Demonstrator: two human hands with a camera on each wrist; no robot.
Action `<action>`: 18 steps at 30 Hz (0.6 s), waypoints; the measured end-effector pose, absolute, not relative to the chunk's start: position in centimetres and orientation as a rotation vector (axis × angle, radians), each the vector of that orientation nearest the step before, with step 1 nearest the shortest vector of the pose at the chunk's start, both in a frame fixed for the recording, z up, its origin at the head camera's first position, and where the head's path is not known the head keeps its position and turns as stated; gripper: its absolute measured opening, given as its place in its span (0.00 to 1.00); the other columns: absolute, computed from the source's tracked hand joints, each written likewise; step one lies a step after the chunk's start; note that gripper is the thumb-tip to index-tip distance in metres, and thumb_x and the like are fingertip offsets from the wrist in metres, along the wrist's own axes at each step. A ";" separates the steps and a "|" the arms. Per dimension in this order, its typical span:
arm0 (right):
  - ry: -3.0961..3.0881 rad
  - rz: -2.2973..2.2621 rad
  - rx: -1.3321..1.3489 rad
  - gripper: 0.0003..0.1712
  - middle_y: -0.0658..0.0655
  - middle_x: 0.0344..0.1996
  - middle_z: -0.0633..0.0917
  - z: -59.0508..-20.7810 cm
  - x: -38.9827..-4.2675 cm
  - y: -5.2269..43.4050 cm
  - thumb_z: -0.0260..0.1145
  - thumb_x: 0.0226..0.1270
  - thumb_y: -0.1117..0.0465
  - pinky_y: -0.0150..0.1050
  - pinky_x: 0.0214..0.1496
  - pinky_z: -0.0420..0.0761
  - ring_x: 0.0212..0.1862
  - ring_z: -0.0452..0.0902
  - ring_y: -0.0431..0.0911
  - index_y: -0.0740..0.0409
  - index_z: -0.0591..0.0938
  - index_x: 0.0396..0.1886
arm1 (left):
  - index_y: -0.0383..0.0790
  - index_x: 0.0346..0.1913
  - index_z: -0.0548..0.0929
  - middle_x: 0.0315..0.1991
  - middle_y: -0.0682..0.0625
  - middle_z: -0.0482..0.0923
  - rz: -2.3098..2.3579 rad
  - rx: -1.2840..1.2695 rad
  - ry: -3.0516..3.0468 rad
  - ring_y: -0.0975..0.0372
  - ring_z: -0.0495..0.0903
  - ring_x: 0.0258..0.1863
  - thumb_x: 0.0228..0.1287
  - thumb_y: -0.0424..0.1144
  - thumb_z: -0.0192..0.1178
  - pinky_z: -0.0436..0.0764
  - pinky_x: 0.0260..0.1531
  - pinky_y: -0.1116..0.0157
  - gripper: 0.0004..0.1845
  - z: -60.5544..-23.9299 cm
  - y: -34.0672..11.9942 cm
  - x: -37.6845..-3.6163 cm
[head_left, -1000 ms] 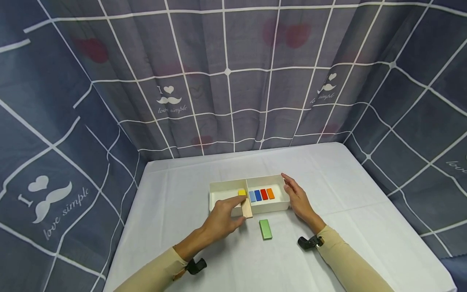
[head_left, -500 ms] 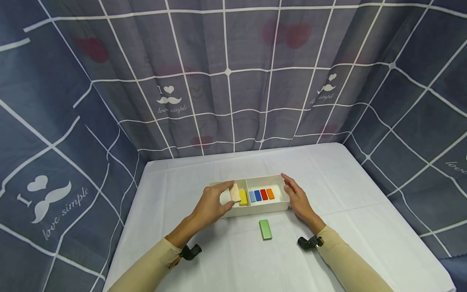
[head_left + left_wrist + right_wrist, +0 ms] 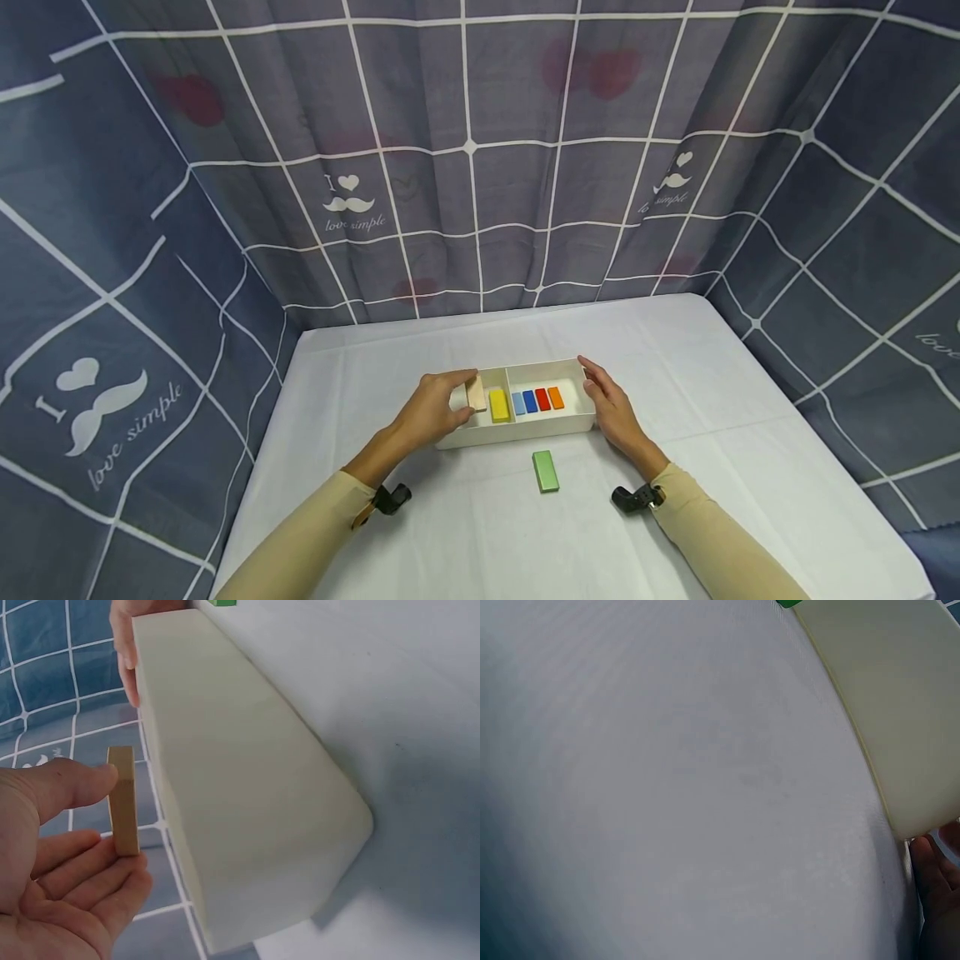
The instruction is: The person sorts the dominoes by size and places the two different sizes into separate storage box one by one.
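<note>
In the head view, my left hand (image 3: 427, 410) pinches a plain wooden block (image 3: 476, 393) between thumb and fingertips, over the left compartment of a white two-part box (image 3: 525, 430). From the left wrist, the same block (image 3: 124, 801) shows edge-on, thumb on one end and fingers on the other, beside the box wall (image 3: 232, 765). A yellow block (image 3: 498, 406) lies in that left compartment. My right hand (image 3: 617, 417) rests against the box's right end, fingers fairly straight along it. Light blue (image 3: 518, 403), dark blue (image 3: 530, 402), red (image 3: 542, 400) and orange (image 3: 556, 397) blocks line the right compartment.
A green block (image 3: 546, 472) lies on the white tablecloth (image 3: 480, 533) in front of the box. Dark checked curtains (image 3: 420, 192) stand behind the table and at both sides.
My left hand has carried the wooden block leftward from the box's front by the divider to the left part of the left compartment, uncovering the yellow block. The right hand stays put.
</note>
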State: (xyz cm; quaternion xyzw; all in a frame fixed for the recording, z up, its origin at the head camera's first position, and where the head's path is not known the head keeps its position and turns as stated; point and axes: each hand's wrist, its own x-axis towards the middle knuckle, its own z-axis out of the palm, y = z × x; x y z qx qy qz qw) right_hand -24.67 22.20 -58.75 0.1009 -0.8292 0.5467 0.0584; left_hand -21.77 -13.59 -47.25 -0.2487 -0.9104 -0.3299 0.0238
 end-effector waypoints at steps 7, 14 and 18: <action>-2.508 1.656 0.314 0.29 0.66 0.83 0.70 -58.8 -24.7 22.3 0.50 0.93 0.57 0.68 0.85 0.62 0.83 0.64 0.66 0.51 0.67 0.87 | 0.27 0.72 0.81 0.67 0.38 0.86 -0.993 -0.802 -2.877 0.46 0.84 0.69 0.62 0.29 0.79 0.84 0.70 0.50 0.35 -48.4 -13.3 -22.9; -2.514 1.624 0.325 0.29 0.65 0.84 0.68 -58.8 -24.8 22.3 0.49 0.93 0.57 0.68 0.85 0.62 0.84 0.63 0.67 0.51 0.66 0.87 | 0.28 0.72 0.81 0.68 0.38 0.84 -0.957 -0.814 -2.926 0.47 0.82 0.72 0.62 0.28 0.79 0.82 0.72 0.50 0.34 -49.8 -13.1 -23.9; -2.516 1.609 0.319 0.29 0.66 0.84 0.69 -58.9 -24.8 22.3 0.49 0.93 0.57 0.69 0.84 0.62 0.83 0.64 0.67 0.52 0.66 0.87 | 0.28 0.68 0.83 0.63 0.39 0.88 -0.930 -0.859 -2.936 0.47 0.85 0.68 0.61 0.28 0.79 0.84 0.70 0.49 0.31 -50.1 -13.0 -24.3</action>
